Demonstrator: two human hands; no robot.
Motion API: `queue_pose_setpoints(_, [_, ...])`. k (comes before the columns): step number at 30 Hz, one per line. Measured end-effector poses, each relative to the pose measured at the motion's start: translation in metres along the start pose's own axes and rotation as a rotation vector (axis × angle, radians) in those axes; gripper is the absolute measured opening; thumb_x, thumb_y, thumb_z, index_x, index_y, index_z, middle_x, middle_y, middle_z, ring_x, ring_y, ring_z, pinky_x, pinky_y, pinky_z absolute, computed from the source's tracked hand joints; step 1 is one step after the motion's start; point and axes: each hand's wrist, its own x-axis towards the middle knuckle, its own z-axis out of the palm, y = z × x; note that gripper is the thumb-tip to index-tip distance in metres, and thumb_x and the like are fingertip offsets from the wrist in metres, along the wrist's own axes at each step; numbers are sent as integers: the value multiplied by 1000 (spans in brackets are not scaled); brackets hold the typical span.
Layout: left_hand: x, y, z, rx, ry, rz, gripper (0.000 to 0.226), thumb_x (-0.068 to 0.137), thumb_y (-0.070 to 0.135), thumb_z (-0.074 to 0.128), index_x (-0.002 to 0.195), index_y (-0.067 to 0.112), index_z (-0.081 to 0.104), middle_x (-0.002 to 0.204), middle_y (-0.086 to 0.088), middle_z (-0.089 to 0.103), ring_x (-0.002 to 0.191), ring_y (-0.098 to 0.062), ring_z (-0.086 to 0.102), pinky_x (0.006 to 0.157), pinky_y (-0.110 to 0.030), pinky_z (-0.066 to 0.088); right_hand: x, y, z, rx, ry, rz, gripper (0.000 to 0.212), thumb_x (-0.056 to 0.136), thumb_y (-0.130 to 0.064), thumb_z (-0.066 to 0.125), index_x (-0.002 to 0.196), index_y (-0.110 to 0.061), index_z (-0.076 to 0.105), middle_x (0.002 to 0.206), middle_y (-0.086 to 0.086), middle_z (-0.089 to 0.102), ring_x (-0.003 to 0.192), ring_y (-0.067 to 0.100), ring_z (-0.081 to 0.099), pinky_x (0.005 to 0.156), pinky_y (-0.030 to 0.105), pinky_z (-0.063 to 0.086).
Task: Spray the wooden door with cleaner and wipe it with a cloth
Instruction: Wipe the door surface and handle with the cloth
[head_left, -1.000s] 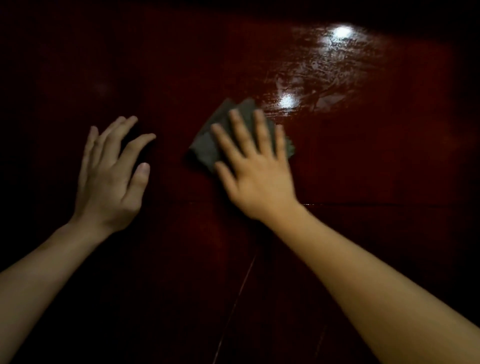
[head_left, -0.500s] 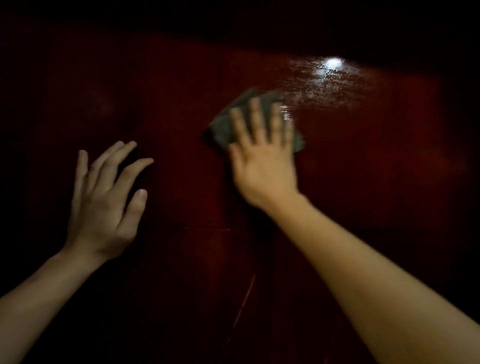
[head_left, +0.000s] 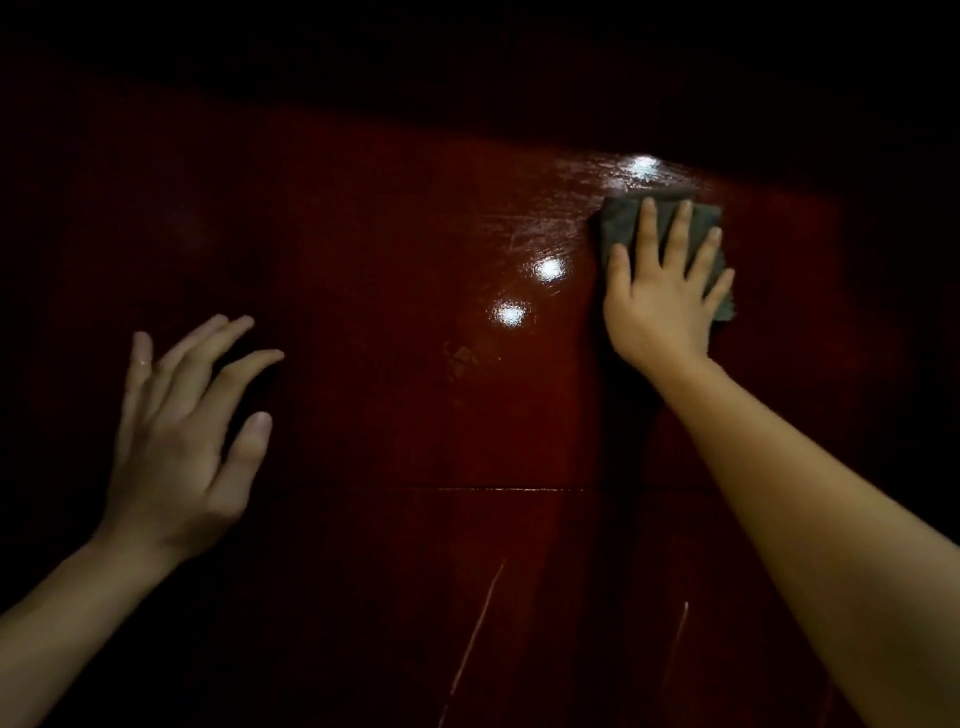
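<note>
A dark red glossy wooden door (head_left: 395, 291) fills the view, with wet streaks and bright light spots near its upper middle. My right hand (head_left: 662, 296) lies flat with spread fingers on a folded grey cloth (head_left: 621, 218), pressing it against the door at the upper right. My left hand (head_left: 182, 431) is at the lower left, fingers spread and slightly bent, holding nothing, its fingertips close to the door surface. No spray bottle is in view.
A horizontal panel seam (head_left: 493, 488) crosses the door below the middle. Thin light scratch lines (head_left: 475, 634) run down the lower panel. The edges of the view are very dark.
My right hand slid the cloth up and to the right across the door, leaving wet sheen behind. My left hand stayed at the lower left.
</note>
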Motion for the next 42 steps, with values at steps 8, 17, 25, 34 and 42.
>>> queue_pose_setpoints(8, [-20, -17, -16, -142, 65, -130, 57, 102, 35, 31, 144, 4, 53, 159, -11, 44, 154, -24, 32, 131, -45, 10, -181, -128, 66, -111, -94, -711, 69, 102, -55, 31, 165, -30, 14, 174, 7, 0, 157, 44, -10, 119, 70, 1])
queue_pose_setpoints(17, [-43, -37, -45, -206, 100, -191, 49, 106, 32, 29, 150, 16, 41, 165, -19, 28, 152, -18, 30, 122, -16, 21, -278, -189, 95, -142, -230, -968, 69, 103, -56, 34, 165, -33, 11, 174, 2, -6, 157, 39, -16, 122, 67, 0])
queue_pose_setpoints(25, [-67, -34, -39, -249, 69, -238, 57, 105, 38, 29, 152, 10, 46, 169, -10, 23, 155, -20, 27, 127, -51, 26, -252, -85, 65, -242, -180, -696, 68, 104, -58, 30, 165, -34, 10, 174, 3, -1, 158, 41, -7, 120, 72, 5])
queue_pose_setpoints(34, [-61, -35, -50, -427, 89, -333, 42, 111, 15, 30, 150, 7, 46, 170, -17, 15, 158, -25, 24, 121, -13, 23, -310, -207, 105, -121, -216, -794, 75, 102, -55, 39, 165, -26, 13, 173, 11, -1, 156, 45, -8, 121, 70, -2])
queue_pose_setpoints(42, [-66, -39, -45, -340, 23, -260, 40, 110, 24, 37, 144, 12, 54, 170, -14, 20, 159, -21, 20, 128, -27, 20, -297, -169, 96, -113, -199, -820, 69, 104, -56, 33, 165, -32, 10, 174, 3, -1, 158, 37, -9, 127, 57, 3])
